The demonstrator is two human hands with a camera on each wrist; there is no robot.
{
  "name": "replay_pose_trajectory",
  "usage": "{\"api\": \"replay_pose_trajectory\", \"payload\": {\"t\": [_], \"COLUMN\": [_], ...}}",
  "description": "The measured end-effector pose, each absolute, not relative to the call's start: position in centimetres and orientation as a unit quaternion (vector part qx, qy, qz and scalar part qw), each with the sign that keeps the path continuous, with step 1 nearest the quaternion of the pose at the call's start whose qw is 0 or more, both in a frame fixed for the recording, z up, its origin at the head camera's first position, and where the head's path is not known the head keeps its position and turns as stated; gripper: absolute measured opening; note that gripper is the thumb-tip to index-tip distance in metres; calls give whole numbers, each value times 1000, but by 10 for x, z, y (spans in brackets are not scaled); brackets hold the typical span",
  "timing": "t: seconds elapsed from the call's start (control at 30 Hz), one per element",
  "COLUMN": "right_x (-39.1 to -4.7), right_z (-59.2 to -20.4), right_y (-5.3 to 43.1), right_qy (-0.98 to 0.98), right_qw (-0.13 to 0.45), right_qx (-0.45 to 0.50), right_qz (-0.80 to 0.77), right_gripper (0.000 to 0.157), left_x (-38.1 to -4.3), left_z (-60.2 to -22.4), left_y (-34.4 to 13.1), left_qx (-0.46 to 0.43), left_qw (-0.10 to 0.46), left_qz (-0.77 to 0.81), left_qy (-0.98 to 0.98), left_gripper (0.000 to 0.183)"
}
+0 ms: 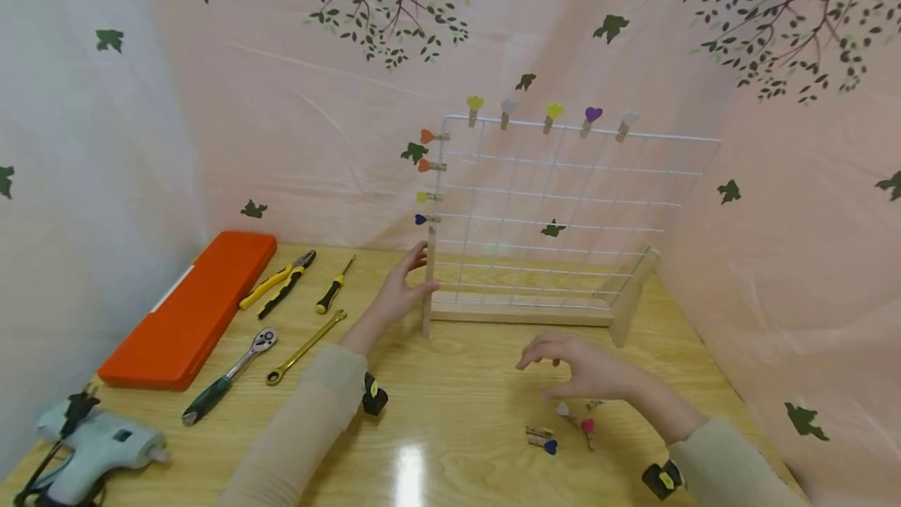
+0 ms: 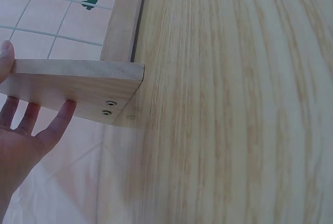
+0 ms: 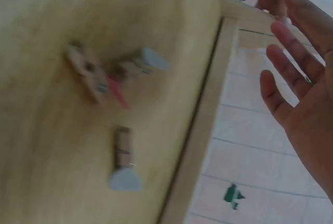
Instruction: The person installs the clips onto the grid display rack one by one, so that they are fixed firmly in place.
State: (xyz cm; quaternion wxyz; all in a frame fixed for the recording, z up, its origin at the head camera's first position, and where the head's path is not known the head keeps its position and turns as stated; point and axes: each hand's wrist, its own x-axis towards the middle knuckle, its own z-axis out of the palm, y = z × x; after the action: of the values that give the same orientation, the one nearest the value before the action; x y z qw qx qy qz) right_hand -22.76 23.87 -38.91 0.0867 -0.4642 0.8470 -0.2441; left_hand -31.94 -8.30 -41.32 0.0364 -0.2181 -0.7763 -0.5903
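While the left hand [image 1: 401, 292] holds the left leg [image 1: 426, 319] of a wooden stand at the centre of the frame, thumb to one side and fingers to the other, the right hand [image 1: 584, 366] hovers at lower right, fingers loosely bent and apart, pinching nothing. Heart-topped pegs line the white wire rack [image 1: 563, 198]: five along its top edge [image 1: 554, 110], four down its left side [image 1: 424, 166]. More loose pegs [image 1: 587, 427] lie on the tabletop [image 1: 457, 421] at lower right, near the right hand. The step in hand looks like steadying the rack between clippings; the next move would seem to call for pinching up one loose peg while the left hand braces the stand.
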Motion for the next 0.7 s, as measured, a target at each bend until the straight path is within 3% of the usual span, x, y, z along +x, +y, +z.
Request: {"api": "replay_pose_trajectory", "payload": {"t": [0.3,0.7], "right_x": [-220,-235], "right_z": [-433,-439], "right_y": [243,244], "right_qy": [826,834], "right_qw": [194,200], "right_qx": [-474,-453], "right_qz": [-235,-244], "right_gripper": [41,18], "left_x": [-318,-334], "left_z": [-411,-431], "left_y": [-83,-83], "left_qx": [-221,-209], "left_qw": [38,41], "left_qz": [-587,-588], "left_qy": [-778,-780], "left_gripper": [75,77]}}
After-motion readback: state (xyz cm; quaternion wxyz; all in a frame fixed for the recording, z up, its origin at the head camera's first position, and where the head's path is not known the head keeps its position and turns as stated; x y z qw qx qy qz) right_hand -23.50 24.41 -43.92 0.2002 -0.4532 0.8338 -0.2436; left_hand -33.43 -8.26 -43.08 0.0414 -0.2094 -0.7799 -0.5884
